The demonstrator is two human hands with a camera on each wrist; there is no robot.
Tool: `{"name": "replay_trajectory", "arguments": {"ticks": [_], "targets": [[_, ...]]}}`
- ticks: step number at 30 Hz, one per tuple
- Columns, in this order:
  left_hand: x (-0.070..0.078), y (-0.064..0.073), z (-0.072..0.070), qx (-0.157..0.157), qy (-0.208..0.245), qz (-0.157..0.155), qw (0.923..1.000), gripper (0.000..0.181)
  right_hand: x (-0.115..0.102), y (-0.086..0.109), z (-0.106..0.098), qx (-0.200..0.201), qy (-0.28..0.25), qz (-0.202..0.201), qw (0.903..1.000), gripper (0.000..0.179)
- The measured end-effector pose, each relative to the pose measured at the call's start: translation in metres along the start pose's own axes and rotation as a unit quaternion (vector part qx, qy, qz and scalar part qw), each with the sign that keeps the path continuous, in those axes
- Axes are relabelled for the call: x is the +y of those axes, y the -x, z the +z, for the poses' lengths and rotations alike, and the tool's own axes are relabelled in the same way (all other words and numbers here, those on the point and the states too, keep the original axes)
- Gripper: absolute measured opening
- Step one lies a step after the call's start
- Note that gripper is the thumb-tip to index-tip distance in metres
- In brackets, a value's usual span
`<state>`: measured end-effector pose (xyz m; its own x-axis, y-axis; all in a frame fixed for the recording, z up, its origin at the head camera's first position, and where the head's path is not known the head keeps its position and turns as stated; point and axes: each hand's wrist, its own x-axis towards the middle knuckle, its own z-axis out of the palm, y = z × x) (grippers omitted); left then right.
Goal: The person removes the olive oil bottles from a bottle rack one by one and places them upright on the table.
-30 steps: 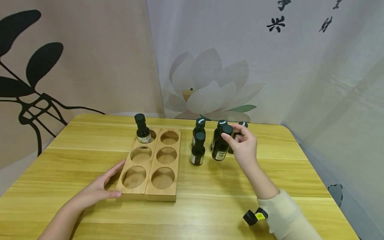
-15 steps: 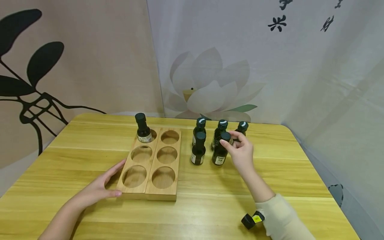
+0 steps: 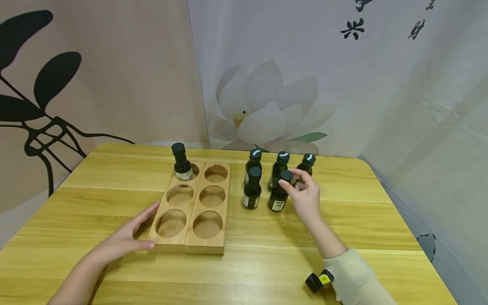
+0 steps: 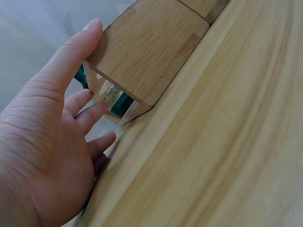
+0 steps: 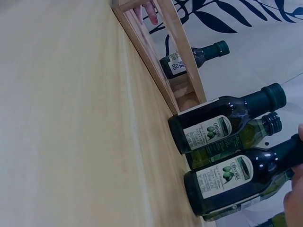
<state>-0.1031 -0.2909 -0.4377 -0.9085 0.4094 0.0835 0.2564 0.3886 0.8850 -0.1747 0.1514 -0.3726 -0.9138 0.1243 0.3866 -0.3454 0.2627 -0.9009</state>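
Observation:
My right hand point(image 3: 306, 195) pinches a dark olive oil bottle point(image 3: 278, 198) near its black cap. In the right wrist view that olive oil bottle point(image 5: 225, 182) is upright relative to the table, its base close over the surface, its white label facing the camera. Just left of it stands a matching dark bottle point(image 3: 251, 195). A light wooden rack point(image 3: 206, 206) with two rows of round holes lies to the left. My left hand point(image 3: 123, 241) rests at its near left corner, fingers extended along the side. Its thumb point(image 4: 80, 47) touches the rack's edge in the left wrist view.
One dark bottle point(image 3: 183, 167) stands in the rack's far left hole. Behind the held bottle are several more bottles, including a back left bottle point(image 3: 253, 163), a back middle bottle point(image 3: 280, 165) and a back right bottle point(image 3: 308, 163). A printed cloth point(image 3: 267, 97) hangs behind the table.
My right hand has brought the olive oil bottle down and slightly toward me, in front of the back bottles. The left hand and the rack have stayed put.

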Motion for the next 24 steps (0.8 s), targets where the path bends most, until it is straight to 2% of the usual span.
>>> {"name": "replay_trajectory", "arguments": {"ticks": [2, 5, 9, 14, 19, 24], "targets": [[0.000, 0.000, 0.000, 0.001, -0.004, -0.002, 1.0000, 0.096, -0.011, 0.003, 0.000, -0.002, 0.021, -0.002, 0.9998, 0.038], [-0.001, 0.000, 0.000, 0.002, -0.009, -0.005, 1.0000, 0.096, -0.014, 0.003, -0.001, 0.000, 0.043, -0.025, 0.9987, 0.042], [-0.001, 0.001, 0.000, 0.002, -0.007, -0.007, 0.9999, 0.096, -0.018, 0.001, -0.003, 0.010, 0.052, -0.098, 0.9938, 0.043], [0.000, 0.001, 0.000, 0.002, -0.005, -0.005, 1.0000, 0.096, -0.018, -0.005, 0.001, 0.010, 0.022, -0.163, 0.9863, 0.041], [-0.001, 0.001, 0.000, 0.001, -0.011, -0.007, 0.9999, 0.096, -0.039, -0.002, 0.015, -0.012, -0.019, -0.183, 0.9829, 0.039], [-0.002, 0.001, 0.000, 0.002, -0.009, -0.009, 0.9999, 0.096, -0.061, 0.002, 0.038, -0.044, -0.045, -0.194, 0.9791, 0.039]]}}
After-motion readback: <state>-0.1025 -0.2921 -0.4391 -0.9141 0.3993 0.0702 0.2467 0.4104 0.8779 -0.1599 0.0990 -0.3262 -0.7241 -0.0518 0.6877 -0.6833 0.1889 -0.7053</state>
